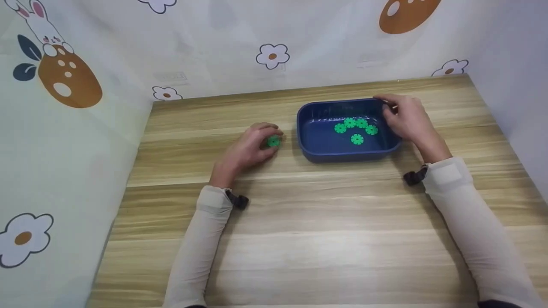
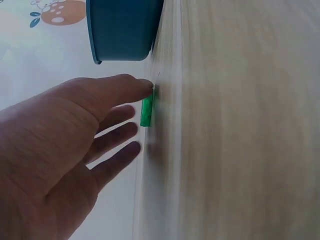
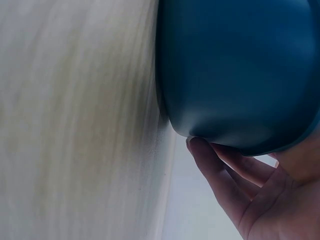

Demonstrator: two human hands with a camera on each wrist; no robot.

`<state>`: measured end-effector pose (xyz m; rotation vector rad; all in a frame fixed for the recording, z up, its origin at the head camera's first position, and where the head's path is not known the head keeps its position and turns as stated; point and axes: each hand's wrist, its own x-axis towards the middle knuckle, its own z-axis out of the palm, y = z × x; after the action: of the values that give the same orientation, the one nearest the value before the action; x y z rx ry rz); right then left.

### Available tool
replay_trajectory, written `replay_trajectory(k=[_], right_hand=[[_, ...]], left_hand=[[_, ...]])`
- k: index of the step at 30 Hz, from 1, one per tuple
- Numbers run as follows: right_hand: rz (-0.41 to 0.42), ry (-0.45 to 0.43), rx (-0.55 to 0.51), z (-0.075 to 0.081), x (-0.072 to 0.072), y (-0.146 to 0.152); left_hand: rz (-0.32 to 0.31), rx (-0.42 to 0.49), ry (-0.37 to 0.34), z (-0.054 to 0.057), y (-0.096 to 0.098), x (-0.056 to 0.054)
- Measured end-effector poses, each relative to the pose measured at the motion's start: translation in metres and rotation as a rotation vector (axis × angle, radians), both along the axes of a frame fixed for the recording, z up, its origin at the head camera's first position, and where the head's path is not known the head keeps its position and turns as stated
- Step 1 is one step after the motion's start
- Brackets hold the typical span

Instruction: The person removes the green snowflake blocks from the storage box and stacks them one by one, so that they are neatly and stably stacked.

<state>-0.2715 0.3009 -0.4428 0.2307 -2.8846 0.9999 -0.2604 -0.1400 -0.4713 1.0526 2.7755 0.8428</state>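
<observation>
Head: my left hand (image 1: 246, 149) curved round green notched disc (image 1: 274, 141) on table (image 1: 299, 205), pinch I couldn't tell; at three o'clock, right hand (image 1: 409, 117) grasped navy tub (image 1: 342, 157), five discs (image 1: 357, 139) inside. Left wrist: thumb (image 2: 125, 90) at disc's twelve o'clock. Right wrist: fingers (image 3: 215, 172) met tub.

a notched green disc (image 1: 273, 141) is just beside a dark-blue tub (image 1: 342, 157) containing five similar discs (image 1: 357, 139).

A wood-grained tabletop (image 1: 299, 205) is being bordered by a pale back wall (image 1: 222, 64) and left wall (image 1: 85, 171), both being decorated with outlined flowers (image 1: 272, 56) and brown spotted ovals (image 1: 70, 81), while a plain right wall (image 1: 513, 64) is being shown and soft light (image 1: 334, 252) is being reflected nearer the front.
</observation>
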Motion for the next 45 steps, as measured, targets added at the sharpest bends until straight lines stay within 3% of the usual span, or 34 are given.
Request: replay_trajectory(k=[8,19,25,35,45], right_hand=[[-0.002,-0.024,-0.007,0.001,-0.001,-0.001],[-0.004,0.005,0.001,-0.002,-0.001,0.0],[-0.019,0.027,0.02,-0.003,-0.001,0.0],[-0.022,-0.015,0.007,0.0,-0.001,0.0],[-0.016,-0.002,0.013,0.0,-0.001,0.0]], left_hand=[[0.043,0.073,0.075,0.016,0.016,0.009],[-0.047,0.114,0.064,0.034,0.072,0.017],[-0.076,0.033,0.03,0.038,0.104,0.014],[-0.152,-0.13,-0.033,0.044,0.151,-0.002],[-0.191,-0.242,-0.016,0.035,0.187,-0.012]])
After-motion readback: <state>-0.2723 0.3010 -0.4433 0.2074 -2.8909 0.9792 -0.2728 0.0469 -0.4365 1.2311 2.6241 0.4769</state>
